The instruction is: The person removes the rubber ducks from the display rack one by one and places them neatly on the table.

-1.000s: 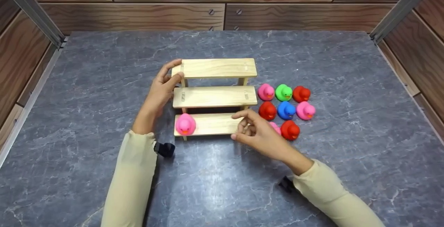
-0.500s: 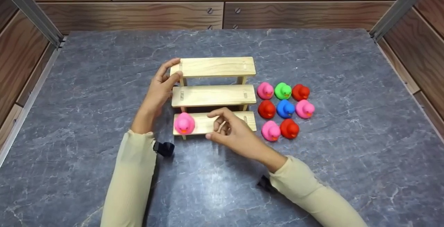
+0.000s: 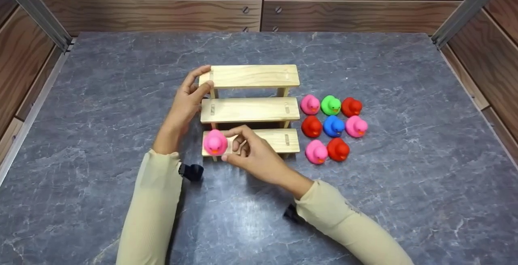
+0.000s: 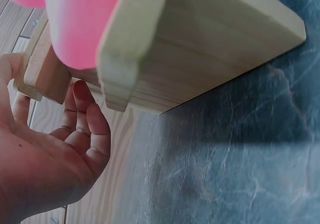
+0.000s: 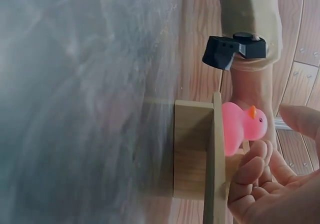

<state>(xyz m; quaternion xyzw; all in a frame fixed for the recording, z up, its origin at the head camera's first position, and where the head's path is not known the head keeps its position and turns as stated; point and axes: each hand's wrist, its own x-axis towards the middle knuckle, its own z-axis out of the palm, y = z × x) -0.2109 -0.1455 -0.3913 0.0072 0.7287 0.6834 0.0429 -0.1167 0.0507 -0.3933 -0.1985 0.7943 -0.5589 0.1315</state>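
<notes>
A three-step wooden display stand (image 3: 251, 110) stands on the marbled tabletop. My left hand (image 3: 185, 105) grips the left end of its top step, thumb above and fingers around the edge. A pink rubber duck (image 3: 215, 143) sits upright at the left end of the lowest step, facing the front. My right hand (image 3: 257, 155) hovers over that step just right of the duck, thumb and forefinger apart, the other fingers bent and holding nothing. In the right wrist view, the fingertips (image 5: 257, 156) are right beside the duck. The left wrist view shows only part of the duck.
Right of the stand, several rubber ducks sit in rows, among them a green duck (image 3: 331, 105), a blue duck (image 3: 334, 126) and a red duck (image 3: 338, 149). Wood-patterned panels (image 3: 162, 14) border the tabletop (image 3: 404, 200) at the back and sides.
My right hand has moved left along the lowest step, from its right end to beside the pink duck. My left hand keeps its grip on the stand.
</notes>
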